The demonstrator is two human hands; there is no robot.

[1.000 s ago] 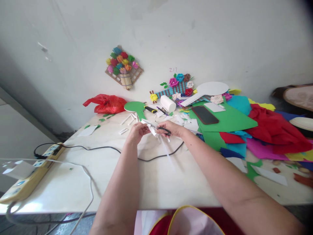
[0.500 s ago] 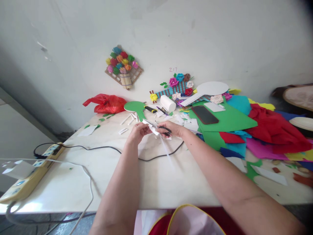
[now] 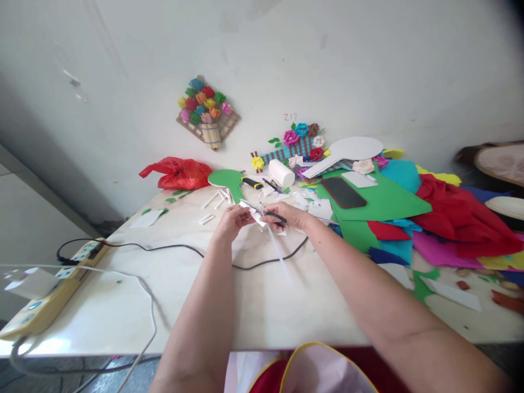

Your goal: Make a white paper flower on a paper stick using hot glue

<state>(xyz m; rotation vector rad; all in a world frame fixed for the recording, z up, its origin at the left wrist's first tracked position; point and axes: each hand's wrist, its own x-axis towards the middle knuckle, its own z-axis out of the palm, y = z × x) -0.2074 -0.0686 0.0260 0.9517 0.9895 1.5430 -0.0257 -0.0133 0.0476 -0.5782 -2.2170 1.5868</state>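
Note:
My right hand [image 3: 282,214] is closed round the black handles of a pair of scissors [image 3: 280,219], whose blades point left toward my other hand. A small piece of white paper [image 3: 257,217] is pinched in the fingers of my left hand [image 3: 234,219], right at the blades. From between the hands a thin whitish strip [image 3: 278,248] hangs down toward the table. Part of the paper is hidden by my fingers. Just beyond my hands lie white paper scraps [image 3: 320,208] and a yellow-black utility knife [image 3: 252,183].
A black cable [image 3: 164,248] crosses the table in front of my hands. On the left lie a power strip [image 3: 53,289] and a red plastic bag [image 3: 180,173]. To the right are a phone [image 3: 344,192], green sheets [image 3: 393,199] and red cloth [image 3: 454,215].

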